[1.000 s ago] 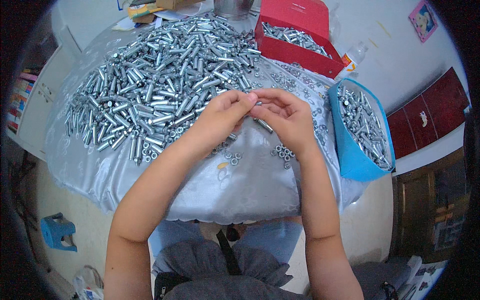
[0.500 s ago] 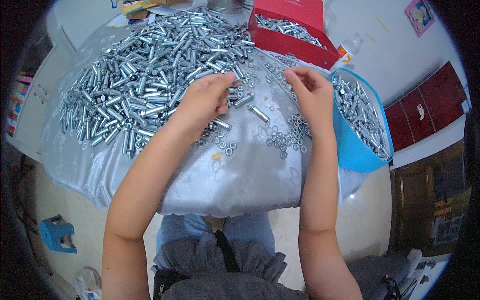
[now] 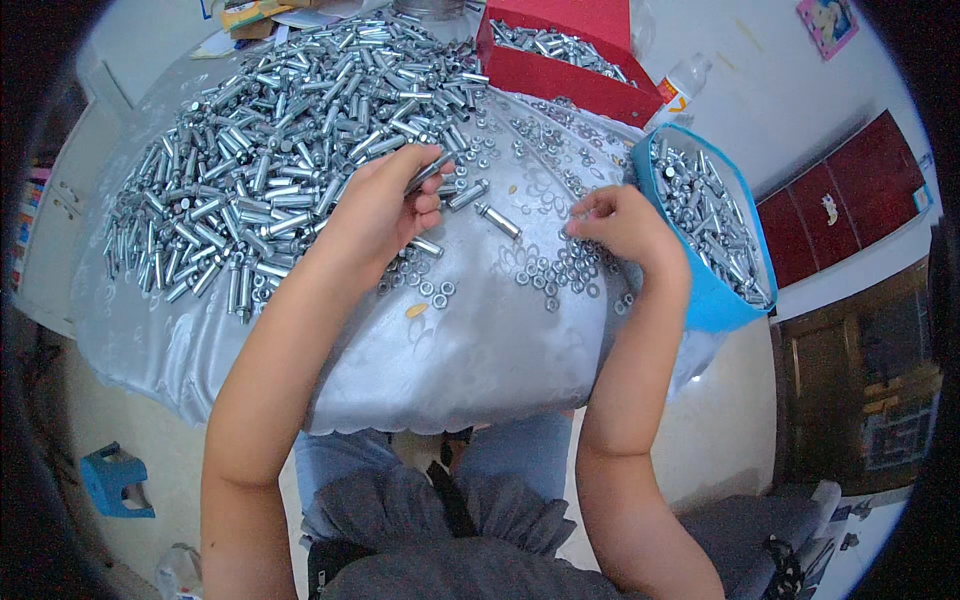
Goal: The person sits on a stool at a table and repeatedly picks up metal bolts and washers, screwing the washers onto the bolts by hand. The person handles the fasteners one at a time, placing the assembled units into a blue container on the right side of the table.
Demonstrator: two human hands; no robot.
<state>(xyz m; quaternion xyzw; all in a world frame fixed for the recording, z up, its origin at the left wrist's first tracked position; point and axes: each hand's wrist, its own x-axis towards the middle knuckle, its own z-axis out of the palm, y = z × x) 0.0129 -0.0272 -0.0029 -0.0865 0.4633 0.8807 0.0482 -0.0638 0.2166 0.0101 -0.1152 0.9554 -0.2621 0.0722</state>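
Observation:
My left hand [image 3: 385,210] is closed around a metal sleeve anchor bolt [image 3: 430,172], whose end sticks out past the thumb. It hovers at the right edge of a big heap of similar bolts [image 3: 270,150]. Over a small pile of loose hex nuts [image 3: 575,270], my right hand [image 3: 628,228] has thumb and fingertips drawn together. Whatever sits in that pinch is too small to make out. Between the hands, two single bolts [image 3: 498,220] lie on the silvery tablecloth [image 3: 450,350], and a few nuts [image 3: 437,293] are below my left hand.
A blue fabric bin [image 3: 705,290] full of bolts stands right of my right hand. Behind it are a red box [image 3: 570,85] with more bolts and a clear plastic bottle [image 3: 685,85]. More nuts and washers [image 3: 545,135] are scattered toward the red box. A blue stool [image 3: 117,483] stands on the floor.
My right hand has come down toward the nut pile, its fingers pointing left now. The bolt in my left hand shows more plainly. The whole view has shifted slightly.

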